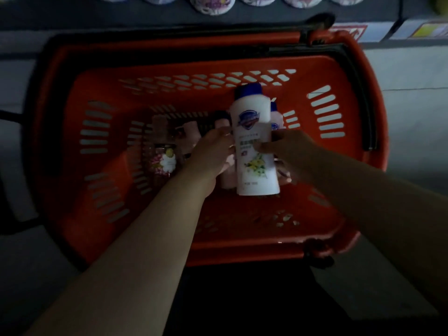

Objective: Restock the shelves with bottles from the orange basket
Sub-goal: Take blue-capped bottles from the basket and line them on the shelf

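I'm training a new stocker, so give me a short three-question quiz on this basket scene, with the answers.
1. True or false: the orange basket is empty.
2. The cap of the white bottle being held is: A red, B blue, C green.
3. Fill in: the clear flower-labelled bottle lies in the basket on the white bottle's ___ side.
Key: 1 false; 2 B; 3 left.
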